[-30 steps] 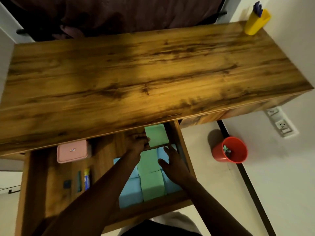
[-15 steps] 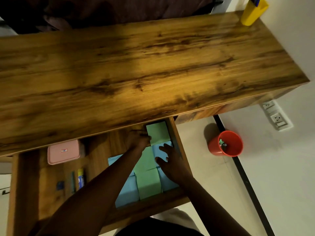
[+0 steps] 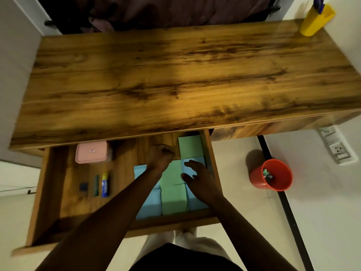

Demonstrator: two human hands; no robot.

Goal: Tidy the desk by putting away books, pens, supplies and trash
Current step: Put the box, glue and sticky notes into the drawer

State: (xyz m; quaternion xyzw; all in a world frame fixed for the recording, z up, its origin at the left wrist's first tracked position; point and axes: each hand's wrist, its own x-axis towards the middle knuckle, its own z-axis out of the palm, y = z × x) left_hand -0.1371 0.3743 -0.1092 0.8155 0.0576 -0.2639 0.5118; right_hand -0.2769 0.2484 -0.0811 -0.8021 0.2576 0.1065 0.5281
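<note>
**Head view: pads being packed into a drawer, with room for a slip**

The desk (image 3: pixel 195 75) is showing a bare wooden top, and its front edge is overhanging the back of the open drawer (image 3: pixel 172 224). That overhang is looking like the main hazard: knuckles could be knocking the underside if a hand lifts sharply. The drawer is standing far out, so leaning weight on its front could be straining it.

The pads (image 3: pixel 172 200) are lying in the right part of the drawer in tight rows of green and blue. They are looking like square, flat-topped paper blocks with soft edges. A sideways shove could be skewing a row or riding one block over its neighbour.

The right hand (image 3: pixel 197 178) is resting with fingers spread wide on a blue pad (image 3: pixel 201 160). The left hand (image 3: pixel 160 155) is curling into a fist just beside the green pad (image 3: pixel 190 146) at the back. Whether it is pinching that pad's edge I cannot tell.

Off to the right, a red bin (image 3: pixel 273 176) is sitting on the floor. A pink box (image 3: pixel 91 152), a glue stick (image 3: pixel 105 184) and a green pen (image 3: pixel 96 185) are lying in the drawer's left part, well apart from the pads.
</note>
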